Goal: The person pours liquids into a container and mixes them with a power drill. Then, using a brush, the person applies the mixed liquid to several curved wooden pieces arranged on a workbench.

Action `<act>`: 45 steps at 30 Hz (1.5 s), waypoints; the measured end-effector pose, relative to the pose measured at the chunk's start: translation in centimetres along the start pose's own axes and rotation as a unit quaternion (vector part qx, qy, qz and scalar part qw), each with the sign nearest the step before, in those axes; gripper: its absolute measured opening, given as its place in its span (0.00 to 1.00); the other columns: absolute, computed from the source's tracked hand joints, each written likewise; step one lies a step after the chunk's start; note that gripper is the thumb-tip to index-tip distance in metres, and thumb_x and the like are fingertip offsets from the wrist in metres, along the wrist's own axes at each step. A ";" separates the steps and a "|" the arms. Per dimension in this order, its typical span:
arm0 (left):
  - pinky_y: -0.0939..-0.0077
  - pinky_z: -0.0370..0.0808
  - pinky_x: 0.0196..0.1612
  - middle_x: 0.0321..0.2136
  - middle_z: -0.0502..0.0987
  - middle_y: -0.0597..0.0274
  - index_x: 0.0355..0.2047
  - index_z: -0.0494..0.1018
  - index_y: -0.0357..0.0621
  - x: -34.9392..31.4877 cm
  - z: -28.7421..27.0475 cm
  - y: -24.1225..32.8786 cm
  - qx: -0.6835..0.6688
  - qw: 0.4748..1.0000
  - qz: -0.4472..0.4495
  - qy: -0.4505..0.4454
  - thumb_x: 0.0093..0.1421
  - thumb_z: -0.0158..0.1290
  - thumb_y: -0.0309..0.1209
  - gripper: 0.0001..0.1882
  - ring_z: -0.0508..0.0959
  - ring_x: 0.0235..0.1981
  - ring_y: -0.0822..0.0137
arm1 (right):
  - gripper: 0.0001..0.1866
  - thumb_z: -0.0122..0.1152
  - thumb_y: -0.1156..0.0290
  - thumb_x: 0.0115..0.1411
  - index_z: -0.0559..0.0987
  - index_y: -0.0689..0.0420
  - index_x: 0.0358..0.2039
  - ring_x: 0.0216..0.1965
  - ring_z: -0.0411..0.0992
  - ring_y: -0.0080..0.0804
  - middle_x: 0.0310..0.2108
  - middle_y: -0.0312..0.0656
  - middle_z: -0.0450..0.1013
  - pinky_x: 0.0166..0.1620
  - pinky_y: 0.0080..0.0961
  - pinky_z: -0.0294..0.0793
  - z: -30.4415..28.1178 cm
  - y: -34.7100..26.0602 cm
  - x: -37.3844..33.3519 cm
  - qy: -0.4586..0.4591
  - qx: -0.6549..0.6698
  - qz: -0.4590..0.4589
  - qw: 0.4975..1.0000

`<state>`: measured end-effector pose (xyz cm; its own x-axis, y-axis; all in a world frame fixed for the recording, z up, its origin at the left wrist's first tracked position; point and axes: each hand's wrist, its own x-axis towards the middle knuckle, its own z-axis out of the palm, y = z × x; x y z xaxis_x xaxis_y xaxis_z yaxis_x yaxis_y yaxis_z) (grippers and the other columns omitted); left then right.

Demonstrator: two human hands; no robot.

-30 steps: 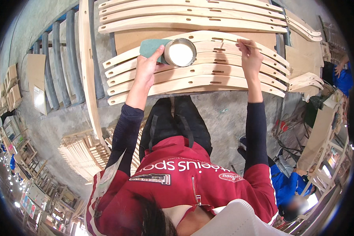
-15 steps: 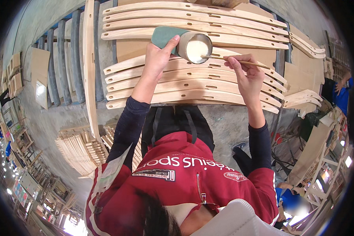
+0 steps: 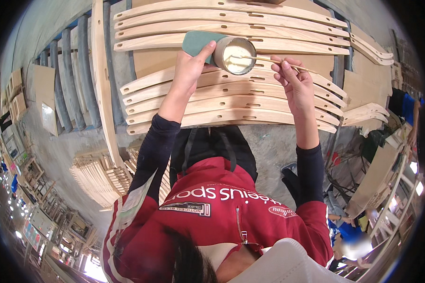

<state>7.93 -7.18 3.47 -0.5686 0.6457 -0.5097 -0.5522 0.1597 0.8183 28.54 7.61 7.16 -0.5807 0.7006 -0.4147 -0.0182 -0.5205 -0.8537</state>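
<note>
My left hand is closed round a round can, tilted so its mouth shows. Inside is a thick cream-coloured substance, perhaps glue. A flat green piece sticks out beside the can at the same hand; how the two are joined is hidden. Between the fingertips of my right hand is a thin wooden stick, its far end inside the can, in the cream. Below both hands lie curved pale wooden slats with slots, in a far row and a near row.
The slats lie on cardboard over a rack with dark rollers. A long wooden bar crosses the rack at left. Stacked slats stand on the floor, lower left. More slats lie at right. People in blue work at lower right.
The stick's tip has moved left, deeper across the can's mouth, and my right hand has shifted slightly left with it. The slats appear shifted in view; my left hand is nearly still.
</note>
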 end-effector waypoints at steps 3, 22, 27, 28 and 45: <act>0.71 0.81 0.37 0.40 0.78 0.63 0.46 0.73 0.44 0.6 0.1 0.0 0.002 1.000 -0.014 -0.014 0.62 0.58 0.35 0.15 0.79 0.38 0.70 | 0.08 0.57 0.71 0.66 0.74 0.60 0.42 0.41 0.79 0.34 0.43 0.54 0.77 0.41 0.24 0.80 -0.3 0.2 0.4 0.043 -0.038 0.029 0.998; 0.73 0.78 0.36 0.41 0.78 0.65 0.46 0.73 0.46 2.3 -4.8 0.3 0.011 0.997 -0.074 -0.024 0.62 0.59 0.37 0.15 0.78 0.39 0.72 | 0.10 0.61 0.68 0.64 0.76 0.64 0.37 0.35 0.80 0.25 0.33 0.42 0.80 0.39 0.17 0.77 -0.9 1.2 9.2 0.119 -0.488 -0.184 0.845; 0.74 0.78 0.36 0.40 0.78 0.66 0.46 0.74 0.48 2.8 -5.5 0.0 0.017 0.996 -0.087 -0.032 0.61 0.59 0.37 0.15 0.77 0.39 0.73 | 0.11 0.61 0.67 0.64 0.76 0.64 0.37 0.35 0.80 0.25 0.32 0.42 0.81 0.39 0.17 0.77 -1.1 1.5 9.5 0.128 -0.512 -0.169 0.833; 0.74 0.78 0.36 0.40 0.78 0.66 0.46 0.74 0.48 2.9 -5.6 0.0 0.020 0.995 -0.089 -0.032 0.61 0.59 0.37 0.15 0.77 0.39 0.73 | 0.12 0.62 0.66 0.63 0.77 0.64 0.36 0.34 0.81 0.25 0.31 0.42 0.81 0.38 0.17 0.78 -1.2 1.7 9.6 0.127 -0.495 -0.181 0.840; 0.75 0.77 0.35 0.40 0.78 0.66 0.47 0.73 0.48 3.6 -6.3 0.5 0.024 0.996 -0.080 -0.032 0.61 0.60 0.37 0.16 0.78 0.38 0.73 | 0.13 0.69 0.61 0.56 0.80 0.59 0.29 0.25 0.80 0.27 0.22 0.38 0.79 0.29 0.19 0.77 -0.4 2.7 11.9 0.069 -0.571 -0.252 0.778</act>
<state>1.76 -9.52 0.31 -0.4360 0.6547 -0.6175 -0.6012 0.2988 0.7412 21.92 14.78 -0.22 -0.6393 0.7624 0.1003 0.5661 0.5549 -0.6096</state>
